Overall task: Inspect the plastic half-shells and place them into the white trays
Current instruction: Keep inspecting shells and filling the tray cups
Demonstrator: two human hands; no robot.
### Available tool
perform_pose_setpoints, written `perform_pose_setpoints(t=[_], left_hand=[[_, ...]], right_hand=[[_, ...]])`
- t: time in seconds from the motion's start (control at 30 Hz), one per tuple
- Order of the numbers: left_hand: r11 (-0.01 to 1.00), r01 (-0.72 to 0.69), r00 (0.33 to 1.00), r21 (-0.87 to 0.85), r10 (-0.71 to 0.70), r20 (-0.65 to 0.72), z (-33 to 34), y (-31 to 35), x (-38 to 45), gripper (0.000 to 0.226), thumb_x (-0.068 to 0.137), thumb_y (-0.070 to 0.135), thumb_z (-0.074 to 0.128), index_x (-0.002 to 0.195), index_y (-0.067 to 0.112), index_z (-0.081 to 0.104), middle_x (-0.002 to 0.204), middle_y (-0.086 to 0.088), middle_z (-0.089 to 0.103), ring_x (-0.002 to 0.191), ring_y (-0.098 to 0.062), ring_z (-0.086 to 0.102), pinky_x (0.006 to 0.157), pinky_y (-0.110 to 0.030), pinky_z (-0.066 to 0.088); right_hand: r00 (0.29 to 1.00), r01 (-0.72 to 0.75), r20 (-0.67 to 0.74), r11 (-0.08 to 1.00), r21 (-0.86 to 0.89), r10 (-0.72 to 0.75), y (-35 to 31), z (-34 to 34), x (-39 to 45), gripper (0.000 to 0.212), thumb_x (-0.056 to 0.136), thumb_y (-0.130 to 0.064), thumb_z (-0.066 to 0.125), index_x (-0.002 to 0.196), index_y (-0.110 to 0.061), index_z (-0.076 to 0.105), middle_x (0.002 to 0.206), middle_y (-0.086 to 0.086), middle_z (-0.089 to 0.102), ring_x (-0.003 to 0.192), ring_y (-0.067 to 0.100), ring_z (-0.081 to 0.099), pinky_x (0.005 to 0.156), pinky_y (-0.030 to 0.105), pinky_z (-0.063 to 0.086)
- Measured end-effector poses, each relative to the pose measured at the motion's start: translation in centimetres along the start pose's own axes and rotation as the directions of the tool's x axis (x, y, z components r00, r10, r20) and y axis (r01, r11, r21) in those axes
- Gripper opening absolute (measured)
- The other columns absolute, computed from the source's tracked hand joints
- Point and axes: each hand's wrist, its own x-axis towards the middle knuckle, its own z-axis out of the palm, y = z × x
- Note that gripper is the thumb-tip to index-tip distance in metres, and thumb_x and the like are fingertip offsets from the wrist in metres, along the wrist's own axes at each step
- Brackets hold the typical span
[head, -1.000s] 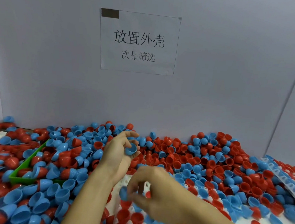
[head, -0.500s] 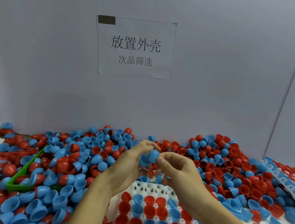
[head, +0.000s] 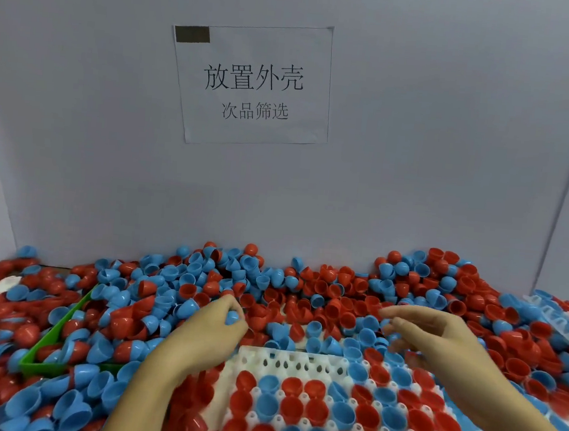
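Looking down, you have a white board wall [head: 419, 158] closing off the back of the bench, with a paper sign [head: 253, 82] of printed characters taped to it. Red and blue half-shells [head: 338, 288] lie heaped along its foot and spill across the whole surface, burying most of a green bin [head: 56, 333] at your left. A white tray [head: 298, 359] sits straight ahead of you, its round sockets mostly filled with red and blue shells set open side up; the far row is bare. A second tray [head: 562, 322] slants at the right edge, also part-filled.

Your left hand [head: 211, 326] is curled closed on a blue half-shell [head: 233, 317], pinched at the fingertips just beyond the tray's far left corner. Your right hand [head: 431, 334] hovers well apart from it above the pile, fingers loosely spread and blurred; I cannot tell whether it holds anything.
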Motion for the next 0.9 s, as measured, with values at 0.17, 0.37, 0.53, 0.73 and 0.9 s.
perform_pose_setpoints(t=[0.17, 0.37, 0.53, 0.73, 0.9], left_hand=[[0.932, 0.164, 0.931, 0.323, -0.039, -0.362, -4.4, -1.2, 3.9, 0.009, 0.098, 0.012, 0.048, 0.106, 0.014, 0.052, 0.103, -0.006, 0.06, 0.084, -0.019, 0.056, 0.068, -0.028, 0.044], [0.701, 0.263, 0.943, 0.662, -0.044, -0.329, -7.2, -0.1, 9.1, 0.065, 0.095, 0.047, 0.061, 0.146, 0.017, 0.037, 0.144, -0.013, 0.048, 0.135, -0.036, 0.039, 0.111, -0.046, 0.037], [0.843, -0.159, 0.974, 0.515, 0.218, -0.056, 0.1, 2.3, 9.2, 0.063, 0.094, 0.037, 0.061, 0.151, 0.027, 0.035, 0.153, -0.002, 0.04, 0.139, -0.023, 0.038, 0.113, -0.042, 0.037], [0.841, -0.346, 0.935, 0.415, 0.275, 0.222, 10.2, 7.3, 9.8, 0.062, 0.086, 0.058, 0.058, 0.143, 0.048, 0.035, 0.151, 0.004, 0.034, 0.14, -0.022, 0.034, 0.113, -0.056, 0.034], [0.827, -0.335, 0.941, 0.452, 0.271, 0.202, 16.3, 11.5, 11.6, 0.064, 0.083, 0.062, 0.06, 0.141, 0.049, 0.034, 0.152, -0.004, 0.027, 0.141, -0.035, 0.023, 0.111, -0.065, 0.026]], right_hand=[[0.991, 0.026, -0.123, 0.983, -0.184, -0.049, 4.6, -3.5, -0.5, 0.023, 0.094, -0.011, 0.063, 0.09, -0.03, 0.075, 0.078, -0.016, 0.075, 0.071, 0.004, 0.071, 0.062, 0.019, 0.05], [0.964, 0.132, -0.17, 0.924, -0.36, -0.204, 8.0, -3.9, -1.2, 0.035, 0.085, 0.001, 0.07, 0.083, -0.034, 0.073, 0.081, -0.024, 0.073, 0.084, 0.007, 0.068, 0.062, 0.011, 0.051], [0.916, 0.266, -0.204, 0.904, -0.335, -0.345, 8.3, -3.9, -1.2, 0.038, 0.086, 0.001, 0.067, 0.088, -0.036, 0.073, 0.089, -0.03, 0.068, 0.09, -0.013, 0.062, 0.074, -0.001, 0.043], [0.945, 0.256, -0.171, 0.955, -0.148, -0.28, 9.9, -4.5, -1.1, 0.027, 0.095, -0.016, 0.059, 0.109, -0.036, 0.072, 0.123, -0.029, 0.06, 0.122, -0.014, 0.045, 0.101, 0.024, 0.036], [0.948, 0.231, -0.232, 0.973, 0.029, -0.218, 11.4, -4.6, -1.1, 0.032, 0.1, -0.011, 0.051, 0.114, -0.031, 0.071, 0.122, -0.019, 0.067, 0.121, -0.008, 0.053, 0.1, 0.02, 0.041]])
